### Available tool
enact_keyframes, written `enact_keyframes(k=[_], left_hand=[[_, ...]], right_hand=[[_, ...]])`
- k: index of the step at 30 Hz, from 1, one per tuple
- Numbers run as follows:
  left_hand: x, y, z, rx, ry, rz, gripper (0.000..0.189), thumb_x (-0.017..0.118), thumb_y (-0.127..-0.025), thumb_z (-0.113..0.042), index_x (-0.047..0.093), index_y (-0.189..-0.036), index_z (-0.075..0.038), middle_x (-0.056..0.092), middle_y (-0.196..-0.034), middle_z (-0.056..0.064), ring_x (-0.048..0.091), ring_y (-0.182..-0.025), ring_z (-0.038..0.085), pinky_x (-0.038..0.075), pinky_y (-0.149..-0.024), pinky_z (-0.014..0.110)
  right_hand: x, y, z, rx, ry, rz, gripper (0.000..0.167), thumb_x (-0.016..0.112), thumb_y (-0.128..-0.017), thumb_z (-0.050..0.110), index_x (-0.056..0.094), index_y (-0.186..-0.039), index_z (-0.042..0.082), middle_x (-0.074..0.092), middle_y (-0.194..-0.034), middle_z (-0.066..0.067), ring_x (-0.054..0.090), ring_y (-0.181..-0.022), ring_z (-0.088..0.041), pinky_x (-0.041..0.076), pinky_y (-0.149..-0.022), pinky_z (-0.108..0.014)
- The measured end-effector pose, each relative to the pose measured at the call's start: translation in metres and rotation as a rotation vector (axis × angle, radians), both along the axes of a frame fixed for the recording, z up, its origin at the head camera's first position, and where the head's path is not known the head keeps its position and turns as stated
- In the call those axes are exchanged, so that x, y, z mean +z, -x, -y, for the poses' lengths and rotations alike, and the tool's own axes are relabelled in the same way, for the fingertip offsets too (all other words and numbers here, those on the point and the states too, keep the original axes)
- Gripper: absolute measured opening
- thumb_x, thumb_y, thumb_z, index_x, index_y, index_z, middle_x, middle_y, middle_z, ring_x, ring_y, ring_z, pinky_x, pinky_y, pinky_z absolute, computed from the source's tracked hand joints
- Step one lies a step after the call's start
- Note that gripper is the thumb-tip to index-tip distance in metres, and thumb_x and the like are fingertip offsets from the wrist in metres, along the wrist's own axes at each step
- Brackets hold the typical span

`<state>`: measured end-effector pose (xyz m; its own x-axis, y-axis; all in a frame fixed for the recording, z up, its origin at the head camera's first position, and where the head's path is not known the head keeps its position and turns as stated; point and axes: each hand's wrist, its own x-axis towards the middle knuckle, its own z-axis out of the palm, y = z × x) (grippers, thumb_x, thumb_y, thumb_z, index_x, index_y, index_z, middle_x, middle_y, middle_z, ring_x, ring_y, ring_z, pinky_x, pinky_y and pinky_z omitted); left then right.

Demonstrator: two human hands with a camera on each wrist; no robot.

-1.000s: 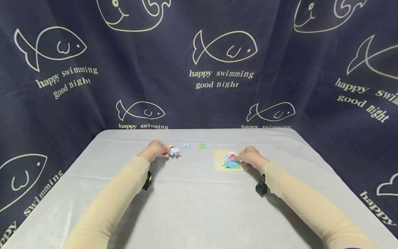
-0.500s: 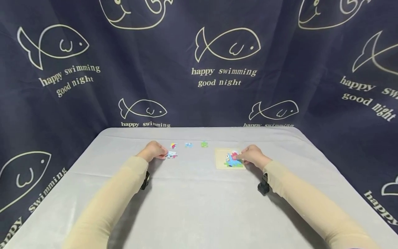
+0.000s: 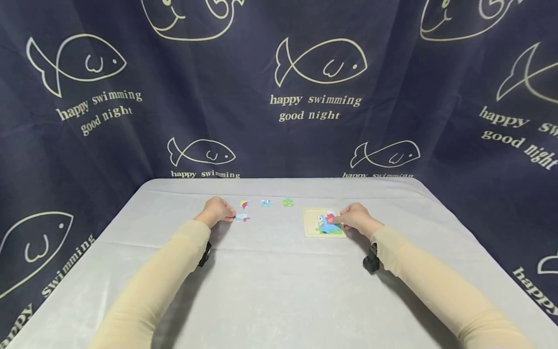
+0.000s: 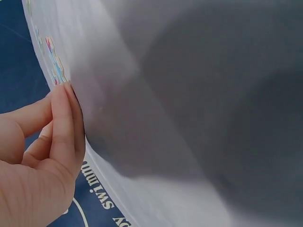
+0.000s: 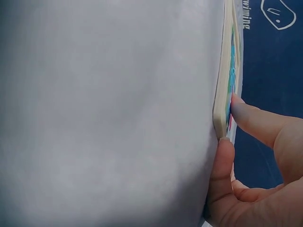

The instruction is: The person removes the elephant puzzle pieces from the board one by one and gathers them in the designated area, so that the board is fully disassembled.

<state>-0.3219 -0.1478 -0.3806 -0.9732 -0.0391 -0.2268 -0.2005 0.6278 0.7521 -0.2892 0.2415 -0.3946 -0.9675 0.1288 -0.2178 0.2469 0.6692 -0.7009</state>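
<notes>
My left hand (image 3: 216, 210) pinches one edge of a pale-blue jigsaw piece (image 3: 241, 218) with a pink spot, low over the table at the left. In the left wrist view, thumb and fingertips meet at the end of that piece (image 4: 57, 65). A square wooden puzzle tray (image 3: 309, 224) lies to the right, with joined blue, green and pink pieces (image 3: 328, 228) in its right part. My right hand (image 3: 358, 218) holds the tray at its right side. The right wrist view has a fingertip (image 5: 238, 105) on the pieces and the thumb (image 5: 223, 153) against the tray's edge.
Three loose jigsaw pieces lie in a row farther back: a yellow-and-red one (image 3: 244, 204), a blue one (image 3: 266, 203) and a green one (image 3: 288, 202). A pale cloth covers the table (image 3: 279, 291). Behind hangs a dark-blue curtain (image 3: 253, 121) with fish drawings.
My left hand has drawn its jigsaw piece away from the yellow-and-red piece, toward me, and lowered it to a flatter position. The right hand stays on the tray. The head view has shifted slightly.
</notes>
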Motion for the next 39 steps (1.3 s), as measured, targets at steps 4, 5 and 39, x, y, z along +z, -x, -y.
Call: enact_keyframes(k=[4, 5, 39], left_hand=[[-0.002, 0.001, 0.002, 0.003, -0.055, 0.005, 0.016, 0.068, -0.084, 0.002, 0.070, -0.098, 0.011, 0.065, -0.063, 0.000, 0.061, -0.050, 0.001, 0.058, -0.064, 0.018], [-0.002, 0.001, 0.002, 0.008, -0.069, 0.008, 0.016, 0.068, -0.084, 0.003, 0.070, -0.098, 0.011, 0.065, -0.063, -0.001, 0.061, -0.050, 0.001, 0.058, -0.064, 0.018], [0.013, 0.003, -0.064, 0.000, -0.125, -0.146, 0.009, 0.065, -0.089, -0.002, 0.073, -0.091, 0.002, 0.073, -0.098, 0.016, 0.074, -0.080, 0.020, 0.060, -0.078, 0.028]], right_hand=[[0.001, 0.000, 0.001, -0.006, -0.004, 0.004, 0.046, 0.080, -0.079, 0.022, 0.055, -0.106, -0.004, 0.054, -0.085, -0.006, 0.054, -0.059, -0.010, 0.047, -0.054, -0.021], [0.001, -0.001, 0.001, -0.005, -0.004, 0.004, 0.045, 0.080, -0.079, 0.022, 0.055, -0.106, -0.004, 0.054, -0.086, -0.007, 0.054, -0.059, -0.010, 0.047, -0.054, -0.020], [0.012, -0.017, 0.007, -0.016, 0.010, 0.006, 0.047, 0.079, -0.078, 0.016, 0.058, -0.113, -0.007, 0.058, -0.094, -0.012, 0.052, -0.055, -0.007, 0.049, -0.053, -0.020]])
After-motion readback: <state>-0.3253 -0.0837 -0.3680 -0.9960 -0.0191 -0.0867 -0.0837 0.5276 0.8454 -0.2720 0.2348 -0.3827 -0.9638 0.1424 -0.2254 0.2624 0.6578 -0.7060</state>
